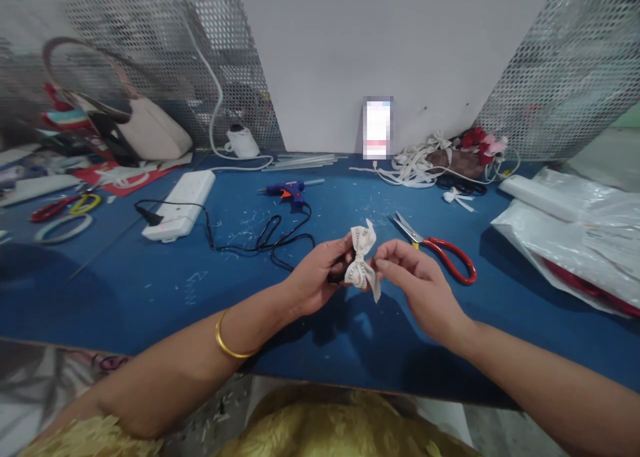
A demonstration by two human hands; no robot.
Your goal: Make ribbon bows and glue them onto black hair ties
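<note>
A white ribbon bow point(361, 259) with dark printed lettering is held up above the front part of the blue table. My left hand point(320, 270) is closed at its left side, gripping it together with a dark piece behind the bow whose kind I cannot make out. At the bow's right side, the thumb and fingers of my right hand point(423, 287) are pinched together at the ribbon's edge. Red-handled scissors point(453, 260) lie partly open just beyond my right hand. Past my left hand rests a blue glue gun point(287, 190) with an orange trigger.
A white power strip point(183, 203) and the black cord point(240, 249) occupy the left middle. Glue sticks point(305, 161), a lit phone point(377, 129) and a ribbon pile point(420, 160) line the back. Plastic bags point(575, 223) lie right; a handbag point(155, 127) stands back left.
</note>
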